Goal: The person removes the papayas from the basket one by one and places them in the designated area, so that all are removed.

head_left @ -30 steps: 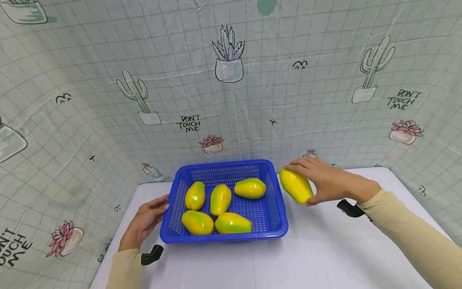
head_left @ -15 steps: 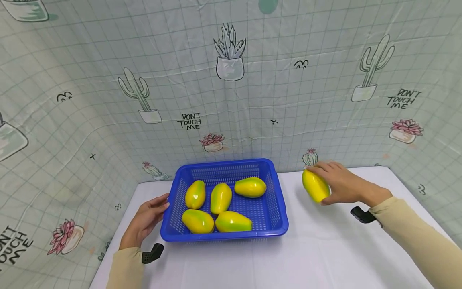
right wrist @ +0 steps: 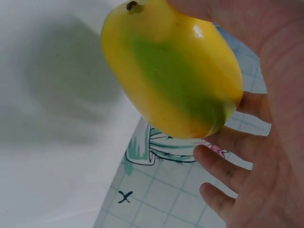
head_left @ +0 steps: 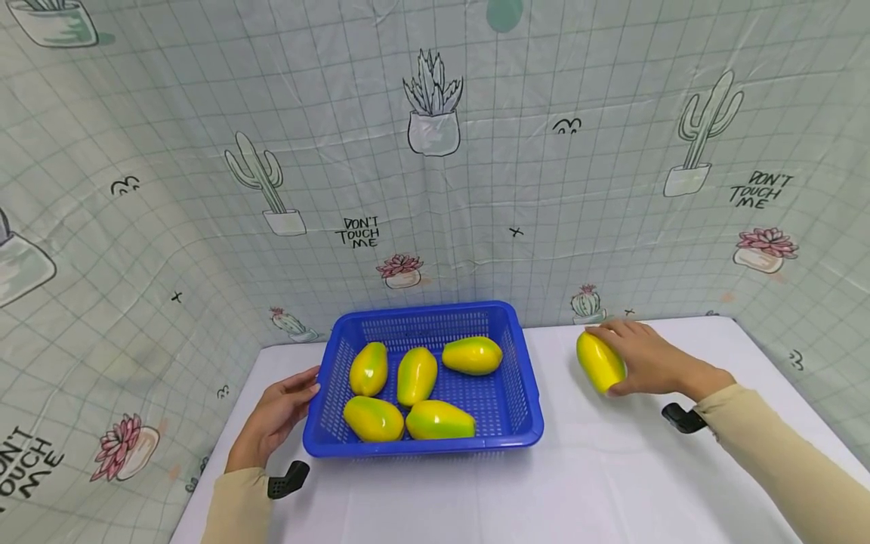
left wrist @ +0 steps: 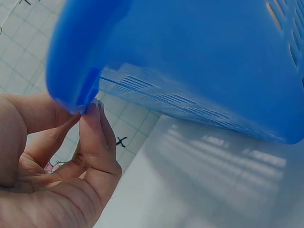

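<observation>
Five yellow fruits (head_left: 417, 376) lie in a blue slotted basket (head_left: 421, 450) on a white table (head_left: 578, 483). The right hand (head_left: 655, 361) grips a sixth fruit (head_left: 600, 363) over the table, right of the basket, whose right wall stands between it and the others. The left hand (head_left: 275, 414) pinches the basket's left rim. Behind rises a gridded cloth (head_left: 503, 177) printed with cacti; black devices (head_left: 288, 480) sit at both wrists.

Behind the right hand (head_left: 652, 361) rose a gridded cloth (head_left: 489, 189), printed with a round cactus (head_left: 587, 302) just beyond that hand and a pink succulent (head_left: 766, 248) to its right; white tabletop (head_left: 578, 483) lay below.
</observation>
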A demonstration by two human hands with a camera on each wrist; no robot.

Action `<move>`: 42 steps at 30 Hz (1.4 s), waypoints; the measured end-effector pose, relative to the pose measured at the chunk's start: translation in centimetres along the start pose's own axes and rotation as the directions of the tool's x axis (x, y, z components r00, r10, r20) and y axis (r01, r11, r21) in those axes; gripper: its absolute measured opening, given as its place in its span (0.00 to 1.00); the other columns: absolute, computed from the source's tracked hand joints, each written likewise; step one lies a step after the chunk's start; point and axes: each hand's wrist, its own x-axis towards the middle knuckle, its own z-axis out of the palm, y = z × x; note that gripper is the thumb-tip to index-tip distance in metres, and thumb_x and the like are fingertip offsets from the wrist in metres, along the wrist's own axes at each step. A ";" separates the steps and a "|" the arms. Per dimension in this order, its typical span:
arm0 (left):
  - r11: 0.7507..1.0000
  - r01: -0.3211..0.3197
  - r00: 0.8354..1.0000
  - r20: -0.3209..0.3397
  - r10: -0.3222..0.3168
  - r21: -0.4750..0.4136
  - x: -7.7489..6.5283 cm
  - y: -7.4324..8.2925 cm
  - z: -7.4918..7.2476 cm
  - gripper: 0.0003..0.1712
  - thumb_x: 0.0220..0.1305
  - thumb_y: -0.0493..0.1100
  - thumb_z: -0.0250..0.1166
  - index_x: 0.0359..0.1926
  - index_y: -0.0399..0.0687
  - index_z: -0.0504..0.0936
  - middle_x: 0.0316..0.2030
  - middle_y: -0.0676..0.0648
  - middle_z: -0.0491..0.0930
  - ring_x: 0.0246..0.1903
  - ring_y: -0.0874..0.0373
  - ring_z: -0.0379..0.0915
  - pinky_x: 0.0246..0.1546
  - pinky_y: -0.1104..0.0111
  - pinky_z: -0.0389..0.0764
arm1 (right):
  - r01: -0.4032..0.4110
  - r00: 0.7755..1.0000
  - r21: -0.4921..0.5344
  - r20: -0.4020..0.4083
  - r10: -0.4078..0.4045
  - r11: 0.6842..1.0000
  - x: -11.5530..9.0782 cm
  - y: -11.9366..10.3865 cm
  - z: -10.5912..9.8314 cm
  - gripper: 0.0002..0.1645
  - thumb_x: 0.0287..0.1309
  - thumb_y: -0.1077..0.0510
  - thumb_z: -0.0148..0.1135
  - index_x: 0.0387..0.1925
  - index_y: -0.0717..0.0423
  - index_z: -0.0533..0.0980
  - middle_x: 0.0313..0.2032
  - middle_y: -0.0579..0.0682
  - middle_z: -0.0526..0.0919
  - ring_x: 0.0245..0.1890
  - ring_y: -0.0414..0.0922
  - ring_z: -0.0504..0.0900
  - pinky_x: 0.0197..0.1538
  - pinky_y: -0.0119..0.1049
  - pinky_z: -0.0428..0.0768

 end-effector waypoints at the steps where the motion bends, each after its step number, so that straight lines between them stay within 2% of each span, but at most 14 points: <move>1: 1.000 0.002 1.000 0.000 -0.002 0.001 0.0 0.0 0.0 0.32 0.80 0.35 0.58 0.80 0.35 0.62 0.71 0.34 0.70 0.44 0.65 0.81 0.48 0.76 0.84 | 0.002 1.000 -0.001 0.000 -0.002 1.000 0.0 0.1 0.1 0.59 0.37 0.48 0.89 0.70 0.64 0.71 0.61 0.65 0.77 0.61 0.69 0.73 0.66 0.71 0.68; 4: 1.000 0.002 1.000 -0.001 -0.002 -0.003 -0.1 0.0 0.0 0.32 0.80 0.35 0.58 0.80 0.35 0.62 0.73 0.33 0.67 0.44 0.65 0.81 0.48 0.76 0.84 | -0.002 1.000 -0.001 0.004 0.002 1.000 0.0 0.4 0.5 0.59 0.38 0.47 0.89 0.70 0.64 0.71 0.61 0.65 0.77 0.61 0.69 0.74 0.65 0.72 0.69; 13: 1.000 0.002 1.000 -0.011 -0.003 -0.010 -0.1 0.0 0.1 0.33 0.79 0.35 0.59 0.79 0.35 0.62 0.64 0.43 0.78 0.42 0.64 0.82 0.47 0.75 0.85 | -0.027 1.000 -0.008 0.003 0.027 1.000 -0.3 0.7 1.5 0.61 0.40 0.46 0.88 0.71 0.67 0.69 0.61 0.68 0.77 0.61 0.70 0.74 0.66 0.71 0.69; 22: 1.000 0.000 1.000 -0.012 0.000 -0.014 -0.2 -0.2 0.1 0.33 0.80 0.35 0.59 0.79 0.35 0.62 0.68 0.38 0.74 0.43 0.64 0.81 0.48 0.76 0.84 | -0.023 1.000 -0.011 -0.002 0.023 1.000 -0.6 0.9 2.1 0.61 0.41 0.44 0.88 0.71 0.68 0.68 0.62 0.68 0.77 0.62 0.70 0.74 0.66 0.72 0.69; 31: 0.999 -0.020 1.000 0.006 0.020 -0.038 -0.2 -0.4 0.0 0.34 0.79 0.36 0.60 0.79 0.33 0.61 0.52 0.53 0.82 0.42 0.64 0.81 0.47 0.75 0.84 | -0.026 1.000 -0.005 0.007 0.026 1.000 -0.8 1.2 2.6 0.63 0.42 0.43 0.88 0.72 0.68 0.67 0.64 0.68 0.76 0.63 0.70 0.73 0.66 0.72 0.69; 42: 1.000 -0.012 1.000 -0.023 0.012 -0.024 0.0 -0.6 0.2 0.32 0.79 0.36 0.59 0.79 0.35 0.63 0.60 0.46 0.79 0.42 0.63 0.81 0.47 0.76 0.84 | -0.022 1.000 0.001 0.007 0.022 1.000 -0.7 1.4 2.7 0.63 0.43 0.42 0.87 0.73 0.69 0.66 0.65 0.68 0.75 0.63 0.71 0.73 0.65 0.73 0.69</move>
